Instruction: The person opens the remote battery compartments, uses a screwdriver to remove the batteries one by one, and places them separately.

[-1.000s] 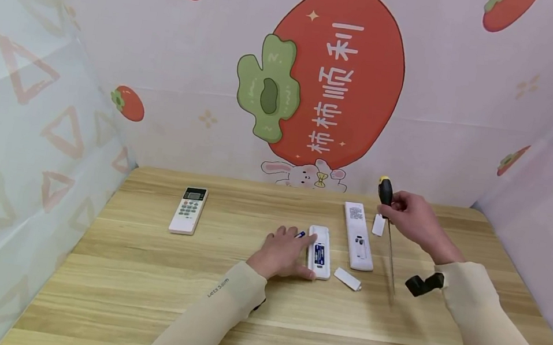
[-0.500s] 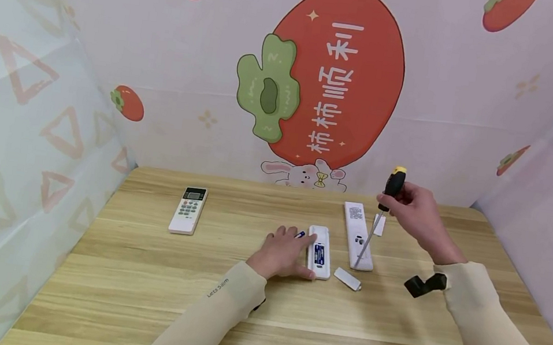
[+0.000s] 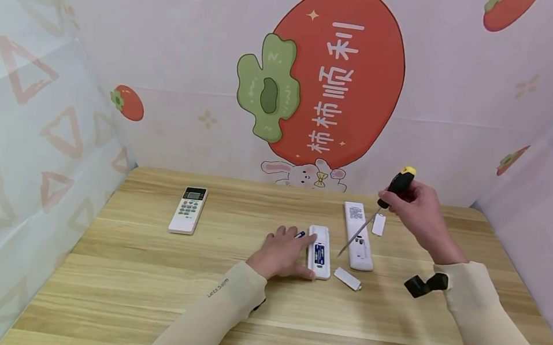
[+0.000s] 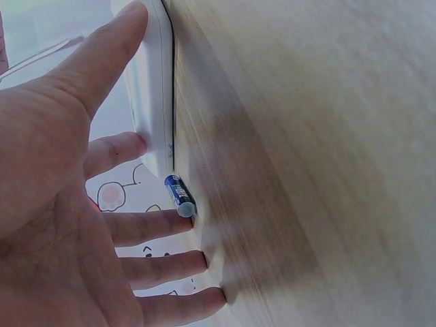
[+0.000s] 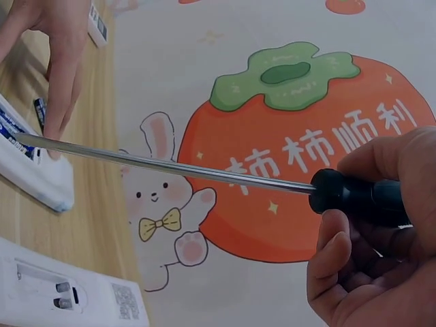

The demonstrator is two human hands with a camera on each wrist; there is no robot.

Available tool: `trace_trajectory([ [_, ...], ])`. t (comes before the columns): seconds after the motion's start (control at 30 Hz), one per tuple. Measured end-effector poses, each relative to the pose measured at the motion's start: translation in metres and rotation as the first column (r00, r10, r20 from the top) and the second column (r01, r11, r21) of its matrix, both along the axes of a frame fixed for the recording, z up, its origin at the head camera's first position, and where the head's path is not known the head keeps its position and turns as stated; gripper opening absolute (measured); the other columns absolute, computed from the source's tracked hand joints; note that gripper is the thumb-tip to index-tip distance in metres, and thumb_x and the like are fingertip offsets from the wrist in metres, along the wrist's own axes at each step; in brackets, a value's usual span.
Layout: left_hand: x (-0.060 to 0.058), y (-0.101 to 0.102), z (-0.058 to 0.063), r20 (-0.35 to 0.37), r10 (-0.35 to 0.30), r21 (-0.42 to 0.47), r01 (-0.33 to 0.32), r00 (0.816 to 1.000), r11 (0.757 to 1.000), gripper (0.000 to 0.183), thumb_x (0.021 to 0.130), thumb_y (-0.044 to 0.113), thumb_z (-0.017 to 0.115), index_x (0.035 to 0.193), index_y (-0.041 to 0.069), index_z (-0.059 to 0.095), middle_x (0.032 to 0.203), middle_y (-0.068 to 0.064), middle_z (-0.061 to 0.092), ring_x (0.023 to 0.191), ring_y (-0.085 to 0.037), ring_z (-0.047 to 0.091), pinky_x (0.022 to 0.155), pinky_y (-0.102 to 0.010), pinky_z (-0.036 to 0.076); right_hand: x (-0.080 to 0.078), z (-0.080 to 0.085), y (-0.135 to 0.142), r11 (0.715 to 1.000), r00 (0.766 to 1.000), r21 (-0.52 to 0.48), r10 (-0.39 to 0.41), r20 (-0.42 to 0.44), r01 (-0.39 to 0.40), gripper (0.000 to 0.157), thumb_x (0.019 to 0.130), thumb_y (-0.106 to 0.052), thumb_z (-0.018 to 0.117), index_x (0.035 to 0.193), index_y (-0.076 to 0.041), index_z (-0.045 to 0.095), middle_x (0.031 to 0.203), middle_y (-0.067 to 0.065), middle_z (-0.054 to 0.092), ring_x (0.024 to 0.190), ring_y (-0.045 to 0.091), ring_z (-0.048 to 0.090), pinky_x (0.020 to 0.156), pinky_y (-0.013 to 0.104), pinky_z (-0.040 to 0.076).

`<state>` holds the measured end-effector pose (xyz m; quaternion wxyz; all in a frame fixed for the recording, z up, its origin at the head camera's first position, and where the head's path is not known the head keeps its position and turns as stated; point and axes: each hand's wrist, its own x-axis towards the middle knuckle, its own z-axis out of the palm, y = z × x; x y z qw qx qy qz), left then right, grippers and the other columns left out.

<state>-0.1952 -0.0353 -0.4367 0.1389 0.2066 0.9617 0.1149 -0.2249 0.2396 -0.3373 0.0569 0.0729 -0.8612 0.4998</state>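
Observation:
My left hand (image 3: 284, 253) rests beside a white remote control (image 3: 325, 269) lying back up, its battery bay uncovered with blue batteries (image 3: 319, 255) inside. In the left wrist view, the thumb (image 4: 112, 51) and index finger touch the remote's side, and the other fingers reach down to the table. A loose blue battery (image 4: 180, 195) lies by that remote's end. My right hand (image 3: 420, 217) grips a screwdriver (image 3: 400, 183) by its black and yellow handle. The shaft (image 5: 184, 169) slants down leftward, its tip near the battery bay; contact cannot be told.
A second white remote (image 3: 356, 224) lies face down to the right, its battery bay bare. One white battery cover (image 3: 378, 225) is beside it, another cover (image 3: 347, 278) nearer me. Farther left, a third remote (image 3: 188, 211) lies face up on the wooden table (image 3: 134, 294).
The screwdriver's tip has swung left, from right of the second remote, across it, toward the remote at my left hand. Its handle has tipped right. The left hand has stayed still.

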Motion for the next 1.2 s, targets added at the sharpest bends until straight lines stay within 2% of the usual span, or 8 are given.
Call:
trace_trajectory([
  [0.4, 0.0004, -0.0005, -0.0010, -0.001, 0.001, -0.001, -0.001, 1.000, 1.000, 0.091, 0.080, 0.064, 0.076, 0.157, 0.032, 0.040, 0.154, -0.015, 0.041, 0.138, -0.040, 0.038, 0.110, -0.061, 0.033, 0.0027, -0.0026, -0.0060, 0.999, 0.999, -0.014, 0.040, 0.033, -0.040, 0.032, 0.099, -0.025, 0.067, 0.111, 0.004, 0.064, 0.098, 0.015, 0.068, 0.082, 0.021, 0.066, 0.072, 0.024, 0.054],
  [0.63, 0.0007, -0.0003, -0.0002, -0.009, -0.002, -0.004, 0.002, 1.000, 1.000, 0.091, 0.080, 0.064, 0.076, 0.157, 0.031, 0.040, 0.153, -0.016, 0.042, 0.138, -0.041, 0.038, 0.110, -0.061, 0.034, 0.0033, -0.0048, -0.0073, 0.996, 0.997, -0.040, 0.076, 0.018, -0.075, 0.025, 0.098, -0.018, 0.067, 0.109, 0.004, 0.064, 0.093, 0.007, 0.070, 0.078, 0.017, 0.066, 0.072, 0.024, 0.054],
  [1.2, -0.0003, 0.0008, -0.0028, -0.016, 0.000, -0.020, -0.001, 1.000, 1.000, 0.092, 0.079, 0.066, 0.076, 0.157, 0.032, 0.040, 0.152, -0.015, 0.043, 0.137, -0.040, 0.039, 0.110, -0.060, 0.035, 0.0042, -0.0059, -0.0081, 0.974, 0.973, 0.011, 0.226, 0.046, -0.227, 0.014, 0.094, -0.010, 0.068, 0.104, 0.000, 0.064, 0.089, 0.010, 0.066, 0.077, 0.023, 0.060, 0.066, 0.030, 0.050],
])
